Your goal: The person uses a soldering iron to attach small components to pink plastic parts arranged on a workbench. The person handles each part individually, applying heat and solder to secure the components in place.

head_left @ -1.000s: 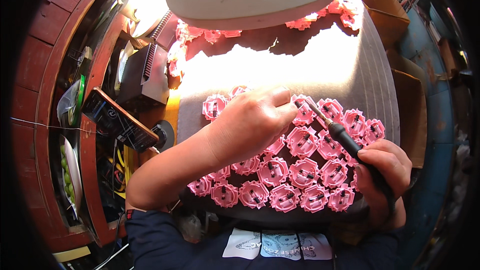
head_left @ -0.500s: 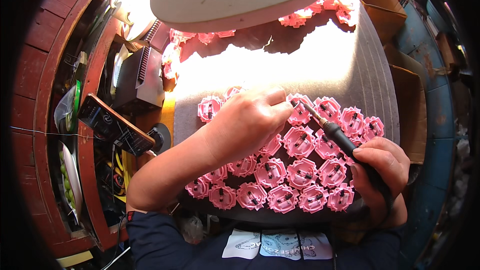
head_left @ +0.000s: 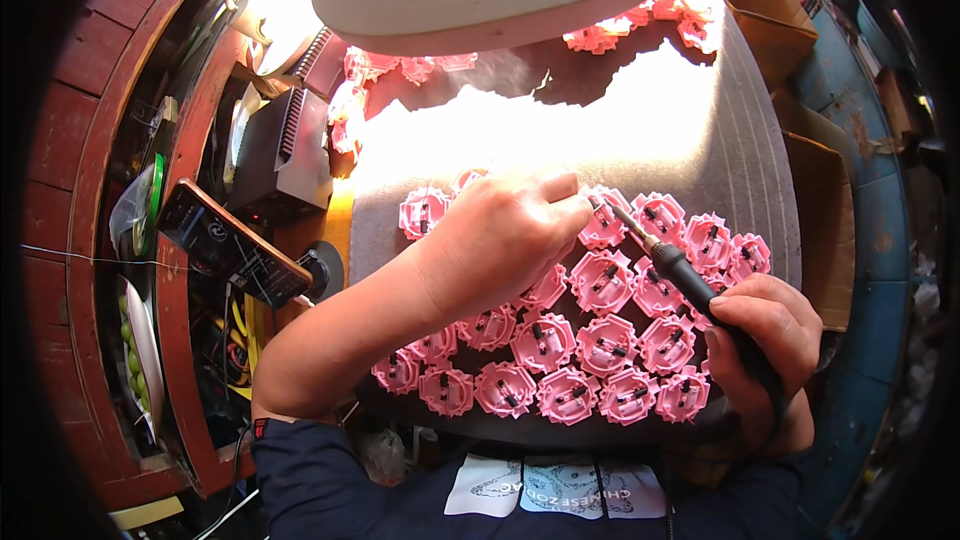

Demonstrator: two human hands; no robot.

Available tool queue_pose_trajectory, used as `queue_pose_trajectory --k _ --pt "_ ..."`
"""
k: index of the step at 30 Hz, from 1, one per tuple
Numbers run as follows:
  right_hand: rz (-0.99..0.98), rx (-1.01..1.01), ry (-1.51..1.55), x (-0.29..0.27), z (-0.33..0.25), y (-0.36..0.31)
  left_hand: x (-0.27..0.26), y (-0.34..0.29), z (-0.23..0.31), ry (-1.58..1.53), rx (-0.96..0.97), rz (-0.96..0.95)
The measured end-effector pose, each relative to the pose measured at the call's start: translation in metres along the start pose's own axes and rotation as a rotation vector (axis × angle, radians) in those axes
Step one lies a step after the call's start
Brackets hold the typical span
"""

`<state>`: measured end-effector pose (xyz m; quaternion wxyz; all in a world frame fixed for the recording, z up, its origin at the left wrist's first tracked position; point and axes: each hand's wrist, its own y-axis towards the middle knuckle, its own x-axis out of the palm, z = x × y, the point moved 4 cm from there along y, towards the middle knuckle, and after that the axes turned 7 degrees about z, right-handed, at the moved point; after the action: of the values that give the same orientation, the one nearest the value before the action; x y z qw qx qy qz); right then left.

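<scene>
One soldering iron point(head_left: 682, 273), pinched by the right grip point(head_left: 768, 332), slants diagonally, tip forward-left over a pink plastic housing point(head_left: 601, 230) beside the left grip point(head_left: 515, 223), bunched together, contents hidden.

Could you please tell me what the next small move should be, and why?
I would probably lift the soldering iron up and back with the right hand: its tip is at one pink part, the left hand is close beside it, and other pink parts crowd around. Whether the tip touches is too small to tell.
</scene>
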<state>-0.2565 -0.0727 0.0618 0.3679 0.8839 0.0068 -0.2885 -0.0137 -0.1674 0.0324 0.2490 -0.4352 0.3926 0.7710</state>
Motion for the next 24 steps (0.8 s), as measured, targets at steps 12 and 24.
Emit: queue_pose_trajectory --k 12,24 --pt "0.013 0.007 0.006 -0.0011 0.0002 -0.0006 -0.0036 -0.0012 0.0010 -0.051 -0.055 0.058" --pt "0.032 0.003 -0.077 -0.0094 -0.0043 -0.0033 -0.0049 -0.0028 0.0065 -0.017 0.059 0.072"
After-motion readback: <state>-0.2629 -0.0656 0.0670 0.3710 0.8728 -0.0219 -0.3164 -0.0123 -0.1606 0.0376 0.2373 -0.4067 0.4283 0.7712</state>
